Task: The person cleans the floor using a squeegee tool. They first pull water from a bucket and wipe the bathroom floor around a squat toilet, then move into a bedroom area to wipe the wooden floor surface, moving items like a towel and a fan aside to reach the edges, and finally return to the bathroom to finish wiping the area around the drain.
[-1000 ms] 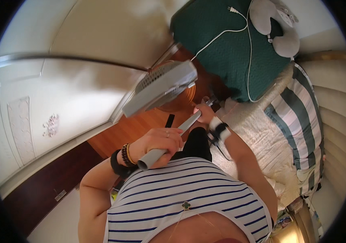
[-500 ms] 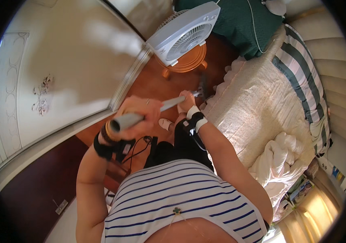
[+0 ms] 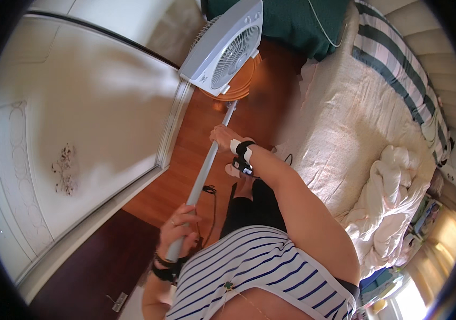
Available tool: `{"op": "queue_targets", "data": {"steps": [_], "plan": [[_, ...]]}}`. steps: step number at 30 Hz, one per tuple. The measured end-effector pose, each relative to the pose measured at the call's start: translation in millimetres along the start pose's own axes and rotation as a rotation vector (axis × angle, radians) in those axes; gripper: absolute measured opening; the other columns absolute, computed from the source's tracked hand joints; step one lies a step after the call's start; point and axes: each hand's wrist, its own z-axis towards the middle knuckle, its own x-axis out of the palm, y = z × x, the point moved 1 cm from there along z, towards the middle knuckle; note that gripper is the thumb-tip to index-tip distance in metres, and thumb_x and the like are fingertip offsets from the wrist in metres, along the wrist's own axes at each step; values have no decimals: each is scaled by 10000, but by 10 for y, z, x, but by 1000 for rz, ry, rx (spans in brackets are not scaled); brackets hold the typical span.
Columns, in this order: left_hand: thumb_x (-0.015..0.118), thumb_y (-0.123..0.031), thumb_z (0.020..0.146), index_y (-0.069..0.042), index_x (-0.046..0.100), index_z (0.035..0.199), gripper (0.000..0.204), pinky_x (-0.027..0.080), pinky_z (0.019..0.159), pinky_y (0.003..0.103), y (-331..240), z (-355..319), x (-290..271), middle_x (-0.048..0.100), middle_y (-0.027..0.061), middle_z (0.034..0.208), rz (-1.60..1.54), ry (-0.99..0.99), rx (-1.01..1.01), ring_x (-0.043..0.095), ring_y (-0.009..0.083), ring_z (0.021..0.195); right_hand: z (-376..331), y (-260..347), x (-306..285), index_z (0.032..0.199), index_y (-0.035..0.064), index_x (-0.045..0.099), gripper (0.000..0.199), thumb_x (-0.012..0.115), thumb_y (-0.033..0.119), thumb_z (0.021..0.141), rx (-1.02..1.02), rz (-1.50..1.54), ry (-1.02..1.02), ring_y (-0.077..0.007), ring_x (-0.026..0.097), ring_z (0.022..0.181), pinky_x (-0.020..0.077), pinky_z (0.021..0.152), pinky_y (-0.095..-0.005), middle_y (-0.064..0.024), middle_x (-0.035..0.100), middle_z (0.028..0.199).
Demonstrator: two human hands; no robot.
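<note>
The left hand (image 3: 177,230) curls loosely round the near part of a grey pole (image 3: 201,178), its fingers a little apart over the tube, whose end shows beside the wrist. The right hand (image 3: 223,136) is wrapped round the pole farther up, closed on it. Between the two hands the pole is bare and slants from lower left to upper right.

Half a second ago it lay flatter across the view, its near end raised toward the camera and its far end over by the bed (image 3: 334,117). Now the near end is lower and the far end points at the stool (image 3: 249,80). That end is small and blurred; it seems to reach beneath the stool's edge, though I cannot be sure.

The fan (image 3: 233,53) stands on the stool as before. A black cord (image 3: 214,208) lies on the wooden floor (image 3: 190,144) near the left hand. To the left is a white door (image 3: 105,117); to the right, the bed carries a rumpled blanket (image 3: 390,192). Green cloth (image 3: 292,24) hangs just beyond the fan.
</note>
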Motion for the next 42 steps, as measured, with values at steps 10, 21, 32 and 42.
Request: {"op": "queue_targets", "data": {"steps": [10, 21, 32, 42], "plan": [[569, -173, 798, 9, 496, 614, 268, 345, 920, 480, -172, -452, -367, 590, 153, 723, -225, -136, -289, 563, 298, 907, -278, 650, 1047, 517, 90, 537, 129, 630, 111, 603, 243, -74, 409, -223, 535, 637, 423, 597, -340, -73, 537, 583], [562, -165, 728, 9, 505, 586, 232, 454, 794, 413, -705, 1542, -357, 578, 125, 644, -109, 431, 175, 607, 340, 815, -703, 165, -316, 548, 85, 518, 190, 683, 179, 547, 437, 90, -858, -256, 521, 645, 404, 636, -375, -74, 517, 571], [664, -64, 663, -38, 532, 750, 159, 415, 870, 379, 378, 2039, 1369, 562, 124, 1015, 77, 183, 146, 468, 362, 1097, -815, -1566, -1425, 1105, 91, 469, 520, 632, 76, 612, 386, -102, -333, -327, 464, 1009, 390, 888, -379, -138, 494, 1071], [668, -64, 639, -17, 543, 745, 171, 442, 847, 389, 82, 1573, 43, 599, 104, 936, 118, 649, 156, 516, 345, 1048, -869, -365, -557, 761, 153, 568, 167, 652, 205, 627, 602, -331, -608, -244, 428, 933, 323, 782, -381, -12, 499, 905]]}}
